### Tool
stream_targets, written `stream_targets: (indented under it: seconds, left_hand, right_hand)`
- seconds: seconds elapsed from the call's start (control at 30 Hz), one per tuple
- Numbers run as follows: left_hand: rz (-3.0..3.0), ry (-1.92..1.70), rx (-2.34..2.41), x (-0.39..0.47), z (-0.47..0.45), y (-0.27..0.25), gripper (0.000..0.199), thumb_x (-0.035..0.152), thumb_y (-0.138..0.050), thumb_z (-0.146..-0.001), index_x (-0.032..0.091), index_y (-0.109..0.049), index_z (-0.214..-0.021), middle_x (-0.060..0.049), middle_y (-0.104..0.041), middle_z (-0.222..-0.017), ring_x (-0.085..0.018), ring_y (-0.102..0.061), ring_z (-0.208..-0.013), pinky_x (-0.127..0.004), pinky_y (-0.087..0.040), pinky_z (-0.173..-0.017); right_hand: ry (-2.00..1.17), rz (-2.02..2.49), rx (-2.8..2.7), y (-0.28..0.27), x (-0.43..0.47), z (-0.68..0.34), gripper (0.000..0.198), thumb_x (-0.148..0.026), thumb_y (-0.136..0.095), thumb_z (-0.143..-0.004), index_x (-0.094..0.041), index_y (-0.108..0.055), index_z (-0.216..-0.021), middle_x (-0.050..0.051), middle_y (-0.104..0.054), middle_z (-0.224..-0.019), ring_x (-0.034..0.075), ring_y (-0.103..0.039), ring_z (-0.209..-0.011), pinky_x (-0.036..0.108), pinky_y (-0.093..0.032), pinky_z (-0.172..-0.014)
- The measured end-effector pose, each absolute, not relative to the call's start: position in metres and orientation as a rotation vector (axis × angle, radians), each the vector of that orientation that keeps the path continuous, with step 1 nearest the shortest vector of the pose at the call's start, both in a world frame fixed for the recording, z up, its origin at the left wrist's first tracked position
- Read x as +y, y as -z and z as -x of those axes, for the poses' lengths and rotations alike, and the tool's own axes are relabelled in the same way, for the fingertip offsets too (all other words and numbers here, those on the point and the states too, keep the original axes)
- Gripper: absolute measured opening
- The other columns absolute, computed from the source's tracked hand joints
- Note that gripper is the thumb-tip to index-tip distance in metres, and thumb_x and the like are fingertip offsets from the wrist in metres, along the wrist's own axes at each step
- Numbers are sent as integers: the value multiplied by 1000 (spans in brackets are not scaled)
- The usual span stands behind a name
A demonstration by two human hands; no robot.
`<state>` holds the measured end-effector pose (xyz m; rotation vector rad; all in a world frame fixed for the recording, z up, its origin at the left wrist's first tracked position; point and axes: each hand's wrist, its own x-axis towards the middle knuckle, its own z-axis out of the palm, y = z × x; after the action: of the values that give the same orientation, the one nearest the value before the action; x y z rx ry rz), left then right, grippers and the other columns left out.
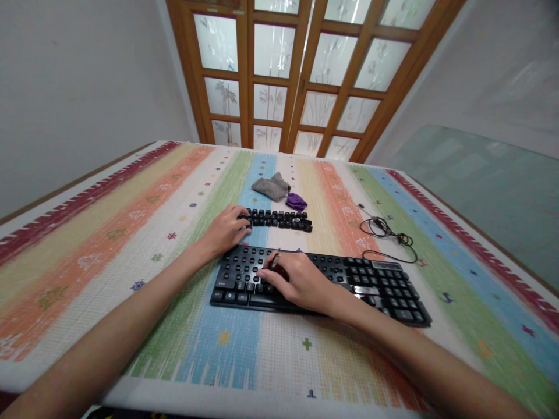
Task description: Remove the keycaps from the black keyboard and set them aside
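A black keyboard (314, 279) lies on the striped tablecloth, many of its left and middle keys stripped down to small bare mounts. Beyond it, pulled-off black keycaps (279, 219) stand in rows. At the left end of these rows is my left hand (227, 230), fingers curled and touching a keycap there. My right hand (301, 279) hovers over the keyboard's middle, closed around a small tool-like thing (276, 259) mostly hidden by the fingers; its kind cannot be made out. Keycaps remain on the keyboard's right number block and lower left corner.
A grey cloth (271, 187) and a crumpled purple cloth (296, 202) lie behind the keycaps. The keyboard's coiled black cable (386, 230) rests to the right. Wooden doors with glass panes (271, 87) stand past the table's far edge.
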<state>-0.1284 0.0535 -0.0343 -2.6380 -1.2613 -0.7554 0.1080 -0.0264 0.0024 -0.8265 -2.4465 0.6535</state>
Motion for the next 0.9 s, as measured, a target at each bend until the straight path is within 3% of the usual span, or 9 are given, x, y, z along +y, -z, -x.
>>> stream_targets:
  seconds: [0.17, 0.33, 0.47, 0.9]
  left_hand:
    - [2633, 716, -1275, 56, 129, 36, 14, 22, -61, -89, 16, -74, -87, -10, -59, -107, -26, -53, -103, -45, -51, -92]
    - [2620, 691, -1278, 56, 128, 37, 16, 22, -59, -89, 16, -74, -86, -12, -59, -107, -28, -53, -103, -46, -51, -92]
    - [2616, 685, -1292, 54, 127, 34, 21, 19, -54, -91, 15, -74, -84, -13, -59, -107, -29, -52, -103, -47, -50, -93]
    - [2599, 654, -1341, 54, 137, 34, 16, 22, -58, -89, 14, -72, -84, -12, -58, -108, -27, -52, -103, -46, -49, -94]
  right_hand:
    - [-378, 803, -2677, -9, -27, -98, 32, -37, -44, -100, -13, -63, -91, 13, -69, -81, 22, -61, -72, 33, -41, -65]
    - [-692, 1024, -2455, -13, -5, -97, 27, -35, -51, -97, -17, -62, -80, 7, -68, -73, 17, -59, -64, 30, -39, -62]
    - [-921, 1082, -2300, -11, 6, -98, 37, -34, -50, -98, -17, -57, -65, 2, -63, -60, 14, -57, -57, 28, -38, -59]
    - [-893, 1048, -2129, -15, 2, -109, 35, -39, -51, -97, -16, -60, -71, 2, -64, -64, 13, -57, -59, 27, -40, -59]
